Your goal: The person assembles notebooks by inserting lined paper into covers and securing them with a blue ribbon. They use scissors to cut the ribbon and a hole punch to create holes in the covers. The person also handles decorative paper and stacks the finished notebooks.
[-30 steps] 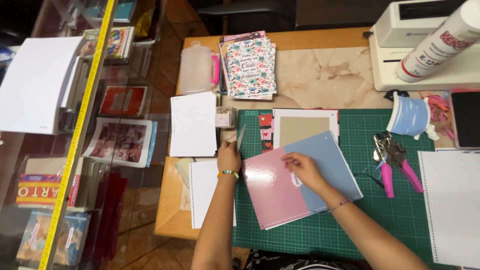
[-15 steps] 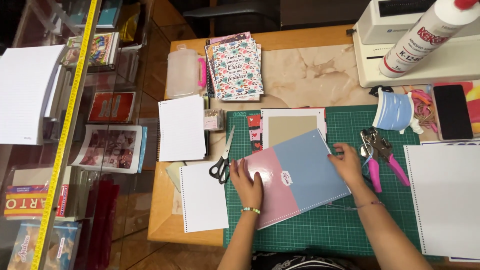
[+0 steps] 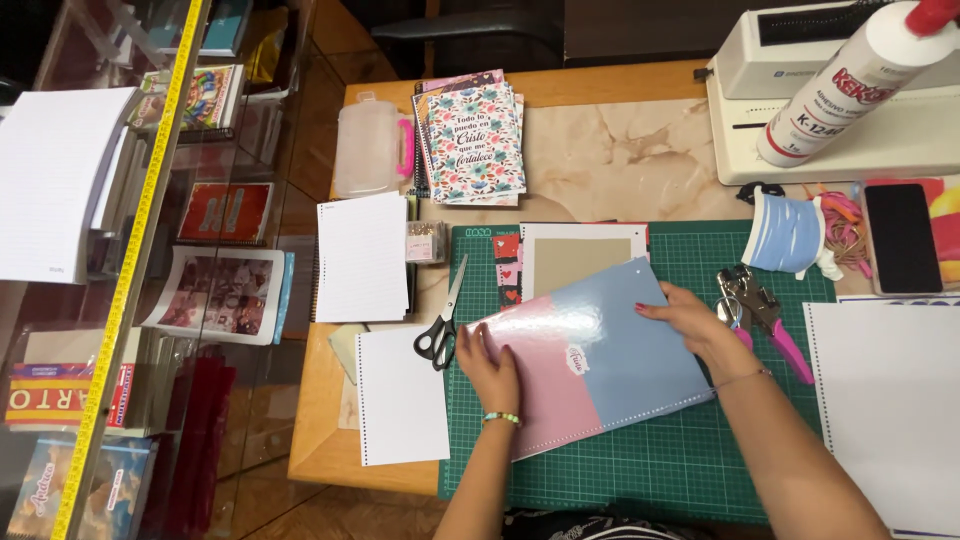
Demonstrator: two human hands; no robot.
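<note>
A glossy pink-and-blue cover sheet (image 3: 590,365) is found lying tilted on the green cutting mat (image 3: 700,470), its punched edge turned toward the near side. It is pinned flat at both ends: the left hand (image 3: 487,368) is pressed on the pink corner with fingers spread, and the right hand (image 3: 685,318) is laid along the upper blue edge, fingers extended and close together, apparently so the sheet is steadied and squared. Just beside the left hand, black-handled scissors (image 3: 443,320) are set down, unheld. Pink-handled pliers (image 3: 765,320) lie close to the right wrist. Farther off, a tan card (image 3: 575,258) and a stack of floral notebooks (image 3: 472,138) are noted. Compared with half a second earlier, both hands are seen nearer the sheet's upper edge.
</note>
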